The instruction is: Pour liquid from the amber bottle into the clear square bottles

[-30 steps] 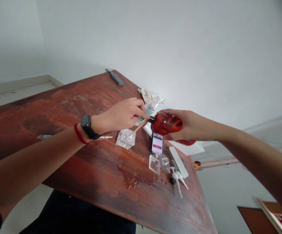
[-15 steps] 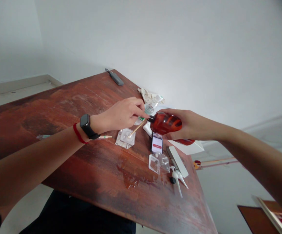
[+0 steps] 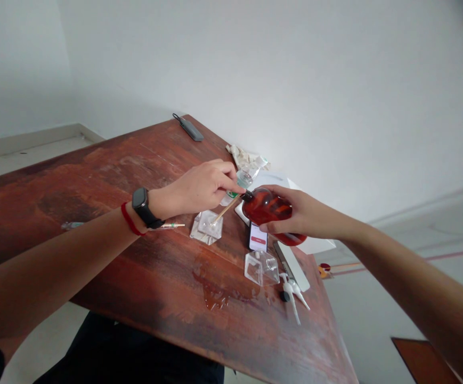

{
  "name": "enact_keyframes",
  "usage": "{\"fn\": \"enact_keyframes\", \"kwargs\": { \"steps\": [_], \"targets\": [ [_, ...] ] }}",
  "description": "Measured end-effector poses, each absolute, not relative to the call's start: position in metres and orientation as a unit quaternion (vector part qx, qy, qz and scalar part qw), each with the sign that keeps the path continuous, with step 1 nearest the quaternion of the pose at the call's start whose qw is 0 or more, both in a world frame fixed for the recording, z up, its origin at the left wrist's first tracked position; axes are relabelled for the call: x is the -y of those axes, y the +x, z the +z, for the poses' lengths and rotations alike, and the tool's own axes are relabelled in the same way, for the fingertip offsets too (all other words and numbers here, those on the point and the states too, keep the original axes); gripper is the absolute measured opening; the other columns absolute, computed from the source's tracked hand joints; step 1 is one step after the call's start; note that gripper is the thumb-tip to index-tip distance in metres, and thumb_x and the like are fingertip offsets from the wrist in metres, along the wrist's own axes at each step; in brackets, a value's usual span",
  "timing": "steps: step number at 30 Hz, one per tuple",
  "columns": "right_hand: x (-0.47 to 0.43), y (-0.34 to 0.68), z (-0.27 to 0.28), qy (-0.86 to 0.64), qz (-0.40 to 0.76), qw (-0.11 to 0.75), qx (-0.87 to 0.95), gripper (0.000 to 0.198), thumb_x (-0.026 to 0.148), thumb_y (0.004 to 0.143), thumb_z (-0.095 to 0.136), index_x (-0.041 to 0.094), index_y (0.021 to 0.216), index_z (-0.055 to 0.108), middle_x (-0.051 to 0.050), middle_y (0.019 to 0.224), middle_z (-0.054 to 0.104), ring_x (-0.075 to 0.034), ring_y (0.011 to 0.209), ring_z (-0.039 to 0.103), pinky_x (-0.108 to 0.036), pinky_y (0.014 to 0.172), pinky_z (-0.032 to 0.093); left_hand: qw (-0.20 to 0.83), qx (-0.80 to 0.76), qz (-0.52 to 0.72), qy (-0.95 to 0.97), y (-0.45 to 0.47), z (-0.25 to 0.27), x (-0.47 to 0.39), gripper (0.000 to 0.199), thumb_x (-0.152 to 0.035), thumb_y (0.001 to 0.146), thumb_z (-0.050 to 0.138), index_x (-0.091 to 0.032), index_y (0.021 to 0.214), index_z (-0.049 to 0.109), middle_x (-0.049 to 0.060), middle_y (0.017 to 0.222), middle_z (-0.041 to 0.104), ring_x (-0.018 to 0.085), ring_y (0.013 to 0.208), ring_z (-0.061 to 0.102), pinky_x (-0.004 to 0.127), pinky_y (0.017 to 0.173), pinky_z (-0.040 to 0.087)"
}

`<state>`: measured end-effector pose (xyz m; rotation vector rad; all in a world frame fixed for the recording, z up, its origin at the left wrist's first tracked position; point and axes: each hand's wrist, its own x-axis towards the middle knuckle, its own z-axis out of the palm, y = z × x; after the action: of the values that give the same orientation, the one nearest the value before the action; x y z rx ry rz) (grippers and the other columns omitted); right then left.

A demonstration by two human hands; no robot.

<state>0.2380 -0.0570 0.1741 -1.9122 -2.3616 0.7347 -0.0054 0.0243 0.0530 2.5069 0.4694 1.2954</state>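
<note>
My right hand (image 3: 299,210) is wrapped round a transparent reddish-brown bottle (image 3: 267,207), tilted so its dark threaded neck points left. My left hand (image 3: 211,186) is closed, its fingertips at the bottle's neck and at the upper end of a thin wooden stick (image 3: 228,209). That stick slants down to a small clear square dish (image 3: 210,224), where its lower end rests. The exact grip on the stick is partly hidden. Just behind the left fingers lies a clear plastic bottle (image 3: 244,177) with a green label.
On the brown wooden table (image 3: 147,277) a wet puddle (image 3: 219,293) spreads in front. A phone (image 3: 258,239), a clear plastic tray (image 3: 261,268), a white bar (image 3: 291,265) and a white pump head (image 3: 292,293) lie at right. A crumpled cloth (image 3: 245,157) sits by the wall.
My right hand and the reddish-brown bottle have shifted slightly left and down, showing more of the bottle's body. My left hand and the stick have stayed almost still.
</note>
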Motion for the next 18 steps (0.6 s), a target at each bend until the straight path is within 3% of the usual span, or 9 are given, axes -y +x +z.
{"fn": "enact_keyframes", "kwargs": {
  "steps": [5,11,18],
  "targets": [
    [0.066,0.248,0.144,-0.614,0.278,0.083,0.734,0.072,0.046,0.077,0.091,0.024,0.140,0.063,-0.009,0.123,0.080,-0.030,0.106,0.078,-0.050,0.100,0.062,0.135,-0.162,0.450,0.868,-0.005,0.054,-0.023,0.049,0.002,0.091,0.050,-0.022,0.112,0.087,0.007,0.104,0.074,0.021,0.095,0.068,0.034,0.088,0.055],
    [0.077,0.257,0.102,-0.628,0.316,0.193,0.685,0.079,0.049,0.073,0.095,0.023,0.139,0.060,-0.012,0.125,0.078,-0.031,0.108,0.076,-0.054,0.102,0.061,0.135,-0.152,0.456,0.866,-0.004,0.052,-0.020,0.049,0.002,0.091,0.050,-0.022,0.113,0.087,0.007,0.103,0.074,0.020,0.094,0.068,0.033,0.087,0.055],
    [0.108,0.257,0.046,-0.598,0.348,0.422,0.586,0.083,0.051,0.071,0.097,0.026,0.139,0.057,-0.012,0.133,0.076,-0.034,0.119,0.074,-0.057,0.110,0.056,0.142,-0.145,0.474,0.857,-0.002,0.050,-0.019,0.046,-0.001,0.091,0.052,-0.021,0.115,0.086,0.007,0.107,0.075,0.021,0.098,0.069,0.035,0.087,0.057]
  ]
}}
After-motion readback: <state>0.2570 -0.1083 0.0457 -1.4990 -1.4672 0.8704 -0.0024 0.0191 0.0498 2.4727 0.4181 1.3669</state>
